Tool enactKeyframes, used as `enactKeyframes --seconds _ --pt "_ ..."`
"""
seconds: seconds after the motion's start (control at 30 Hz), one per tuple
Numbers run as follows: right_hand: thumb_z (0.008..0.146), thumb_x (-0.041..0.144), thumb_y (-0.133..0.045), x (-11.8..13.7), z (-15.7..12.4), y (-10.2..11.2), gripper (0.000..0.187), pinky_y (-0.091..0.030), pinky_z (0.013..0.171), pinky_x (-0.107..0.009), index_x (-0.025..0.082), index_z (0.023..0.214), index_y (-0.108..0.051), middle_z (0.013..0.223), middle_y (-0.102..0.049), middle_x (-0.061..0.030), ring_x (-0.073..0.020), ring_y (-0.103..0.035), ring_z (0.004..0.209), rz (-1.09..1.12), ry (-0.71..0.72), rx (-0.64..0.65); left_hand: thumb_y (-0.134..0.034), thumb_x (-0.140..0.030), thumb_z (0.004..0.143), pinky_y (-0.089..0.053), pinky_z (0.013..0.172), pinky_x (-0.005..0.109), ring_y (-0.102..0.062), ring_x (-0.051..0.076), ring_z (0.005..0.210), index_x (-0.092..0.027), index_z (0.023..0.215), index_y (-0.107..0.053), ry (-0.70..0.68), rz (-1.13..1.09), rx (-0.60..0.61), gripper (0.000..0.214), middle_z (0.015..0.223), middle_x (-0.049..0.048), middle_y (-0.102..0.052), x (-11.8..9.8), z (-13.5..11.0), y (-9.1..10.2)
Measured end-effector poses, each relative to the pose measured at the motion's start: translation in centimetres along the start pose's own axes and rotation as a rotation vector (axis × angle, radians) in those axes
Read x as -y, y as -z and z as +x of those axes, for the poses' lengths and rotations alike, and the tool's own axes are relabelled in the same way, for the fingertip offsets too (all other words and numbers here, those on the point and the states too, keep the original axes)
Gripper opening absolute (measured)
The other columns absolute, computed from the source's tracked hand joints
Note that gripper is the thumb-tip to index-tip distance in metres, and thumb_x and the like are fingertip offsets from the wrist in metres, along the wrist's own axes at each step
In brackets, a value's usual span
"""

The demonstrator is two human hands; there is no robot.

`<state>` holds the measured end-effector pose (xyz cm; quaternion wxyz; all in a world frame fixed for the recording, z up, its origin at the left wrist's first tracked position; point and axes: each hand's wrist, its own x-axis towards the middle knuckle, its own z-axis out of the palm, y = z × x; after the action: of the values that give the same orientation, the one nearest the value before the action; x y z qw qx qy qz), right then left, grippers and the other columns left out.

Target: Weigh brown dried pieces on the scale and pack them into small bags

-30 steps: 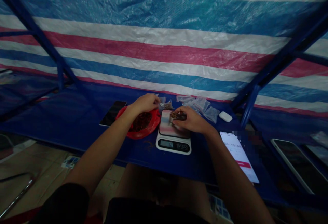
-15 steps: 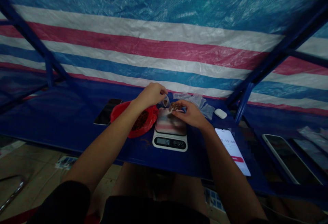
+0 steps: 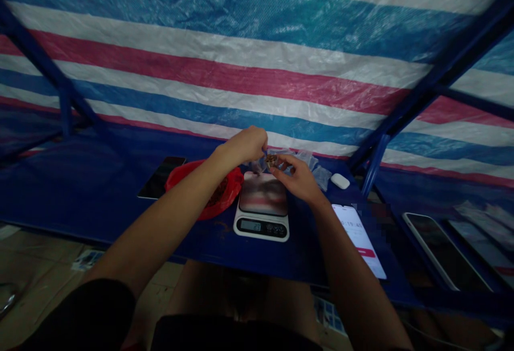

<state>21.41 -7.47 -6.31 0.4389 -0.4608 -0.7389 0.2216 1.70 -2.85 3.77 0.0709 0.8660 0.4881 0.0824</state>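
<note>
My right hand (image 3: 296, 175) holds a small cup (image 3: 271, 162) of brown dried bits between thumb and fingers, above the far edge of a white kitchen scale (image 3: 263, 222). My left hand (image 3: 255, 143) is closed on a small clear plastic bag (image 3: 258, 165), close against the cup. Its fingertips are partly hidden behind the hand. A red plastic bowl (image 3: 188, 169) with more brown bits stands left of the scale, partly behind my left forearm. Behind my right hand lie several clear plastic bags (image 3: 321, 176).
A dark phone (image 3: 155, 179) lies left of the bowl. To the right are a white earbud case (image 3: 340, 181) and a lit phone (image 3: 357, 233) showing a timer. Another phone (image 3: 441, 252) lies farther right. Blue metal frame bars (image 3: 373, 166) and a striped tarp (image 3: 241, 77) stand behind.
The cup and the plastic bag have come together, my left hand moving right over the bag. The scale's reading has dropped. The view has shifted slightly.
</note>
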Motion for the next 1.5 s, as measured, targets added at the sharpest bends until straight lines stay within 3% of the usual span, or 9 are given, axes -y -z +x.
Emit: enactKeyframes --seconds 0.13,0.27,0.47,0.77,1.03,1.17,1.27,1.4,1.5 --pt "0.089 0.042 -0.073 -0.2 0.0 -0.1 0.035 -0.056 0.085 -0.043 0.02 0.116 -0.078 0.112 -0.08 -0.0109 -0.0244 -0.069 0.089 0.004 0.035 0.005 -0.067 -0.003 0.083 -0.049 0.079 0.031 -0.073 0.022 0.08 -0.012 0.099 -0.087 0.033 -0.041 0.071 0.027 0.086 0.0131 -0.082 -0.9 0.6 0.6" --pt "0.085 0.041 -0.078 -0.4 -0.1 -0.1 0.036 -0.056 0.081 -0.041 0.021 0.114 -0.073 0.108 -0.079 -0.0086 -0.0232 -0.067 0.085 -0.029 0.009 -0.031 -0.067 -0.003 0.081 -0.048 0.079 0.031 -0.073 0.024 0.084 -0.013 0.098 -0.087 0.055 -0.052 0.063 0.028 0.093 0.0149 -0.083 -1.1 1.0 0.1" --pt "0.088 0.038 -0.075 -0.6 -0.1 0.0 0.021 -0.052 0.076 -0.038 0.022 0.102 -0.071 0.101 -0.078 -0.0061 -0.0219 -0.066 0.081 -0.079 0.013 0.001 -0.066 -0.005 0.08 -0.043 0.071 0.031 -0.069 0.022 0.076 -0.011 0.09 -0.086 0.062 -0.032 0.094 0.023 0.081 0.0141 -0.08 -0.9 1.4 -0.3" --pt "0.089 0.036 -0.074 -0.9 -0.1 -0.9 0.027 -0.06 0.084 -0.045 0.02 0.11 -0.078 0.107 -0.079 -0.0121 -0.0277 -0.074 0.093 -0.158 0.029 -0.02 -0.067 -0.005 0.076 -0.036 0.066 0.031 -0.056 0.016 0.064 -0.009 0.08 -0.083 0.037 -0.038 0.175 0.017 0.063 0.0064 -0.069 -1.4 1.0 0.1" --pt "0.083 0.027 -0.079 -0.2 0.0 -1.7 0.032 -0.061 0.082 -0.043 0.019 0.115 -0.077 0.112 -0.074 -0.0122 -0.0242 -0.071 0.088 -0.136 0.045 -0.073 -0.068 -0.012 0.079 -0.041 0.07 0.03 -0.065 0.019 0.073 -0.012 0.093 -0.086 0.065 -0.029 0.226 0.023 0.075 0.0092 -0.077 -0.9 0.9 0.1" --pt "0.082 0.029 -0.083 0.0 0.1 -1.8 0.035 -0.059 0.082 -0.042 0.02 0.115 -0.073 0.106 -0.078 -0.0098 -0.0254 -0.073 0.09 -0.075 0.008 -0.149 -0.069 -0.009 0.077 -0.044 0.075 0.031 -0.069 0.022 0.078 -0.013 0.094 -0.087 0.081 -0.078 0.146 0.025 0.083 0.0115 -0.081 -0.2 1.1 0.1" --pt "0.087 0.03 -0.079 0.3 0.2 -1.8 0.032 -0.059 0.081 -0.043 0.021 0.118 -0.076 0.113 -0.08 -0.0114 -0.028 -0.074 0.099 -0.073 0.024 -0.168 -0.067 -0.009 0.079 -0.044 0.072 0.03 -0.068 0.021 0.075 -0.013 0.088 -0.087 0.071 -0.144 0.108 0.022 0.082 0.0108 -0.081 0.8 1.3 0.0" --pt "0.095 0.032 -0.073 0.6 0.1 -1.8 0.032 -0.06 0.096 -0.051 0.025 0.126 -0.079 0.131 -0.078 -0.0122 -0.0324 -0.071 0.121 -0.077 0.112 -0.173 -0.065 -0.012 0.081 -0.041 0.065 0.026 -0.066 0.017 0.069 -0.013 0.08 -0.084 0.051 -0.264 0.102 0.019 0.077 0.0073 -0.08 2.0 1.4 -0.4" --pt "0.097 0.032 -0.071 0.6 0.1 -1.9 0.035 -0.053 0.112 -0.058 0.026 0.131 -0.078 0.136 -0.077 -0.0125 -0.034 -0.067 0.131 -0.093 0.156 -0.163 -0.063 -0.014 0.082 -0.041 0.063 0.027 -0.065 0.016 0.067 -0.012 0.08 -0.085 0.034 -0.307 0.103 0.022 0.076 0.0074 -0.08 2.7 1.5 -0.8"
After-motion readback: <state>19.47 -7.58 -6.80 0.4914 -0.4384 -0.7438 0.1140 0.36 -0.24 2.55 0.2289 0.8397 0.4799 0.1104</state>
